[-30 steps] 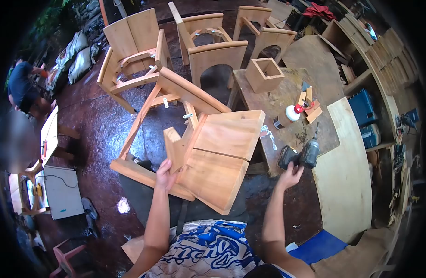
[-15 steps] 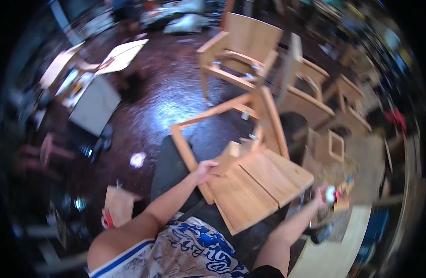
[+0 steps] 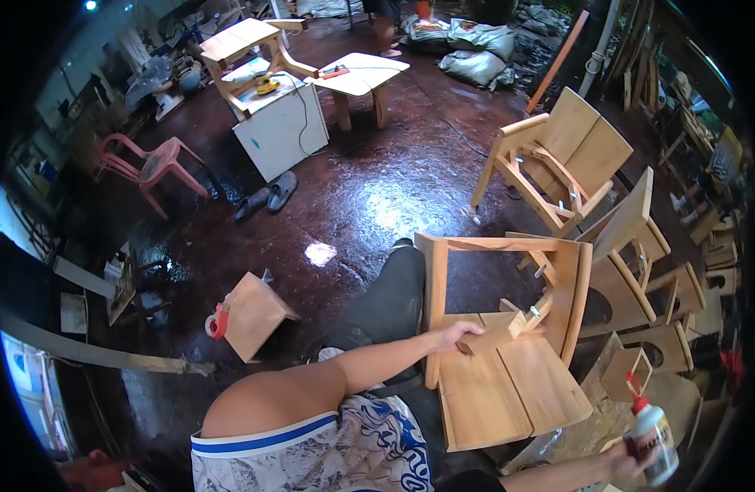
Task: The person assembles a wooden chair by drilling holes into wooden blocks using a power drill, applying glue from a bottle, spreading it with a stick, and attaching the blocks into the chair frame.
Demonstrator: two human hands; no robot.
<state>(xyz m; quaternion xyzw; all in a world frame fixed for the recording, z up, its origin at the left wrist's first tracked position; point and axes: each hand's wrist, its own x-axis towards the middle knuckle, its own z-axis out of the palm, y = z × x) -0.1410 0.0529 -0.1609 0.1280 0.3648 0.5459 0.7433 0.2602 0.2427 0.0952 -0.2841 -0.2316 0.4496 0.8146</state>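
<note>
My left hand (image 3: 459,336) grips a small wooden block (image 3: 494,334) between thumb and fingers. The block is just above the two-board panel of a wooden chair frame (image 3: 433,283), which lies tipped in front of my legs. Whether the block touches the panel (image 3: 484,402) is hard to tell. At the lower right, my right hand (image 3: 627,463) is wrapped round a white glue bottle (image 3: 654,439) with a red cap and nozzle. The bottle is held nearly upright, nozzle up, beside the chair. Metal bolts show on the frame's inner side.
More wooden chairs (image 3: 590,131) stand to the right. An angled wooden piece with red tape (image 3: 217,321) lies on the floor at left. Farther off are a pink plastic chair (image 3: 160,164), slippers (image 3: 280,190), a white cabinet (image 3: 287,135), sacks (image 3: 480,45) and a person's legs (image 3: 384,29).
The view has swung left, so the surroundings sit farther right in it. My right hand has brought the glue bottle from near the workbench to nearly upright. My left hand keeps the block.
</note>
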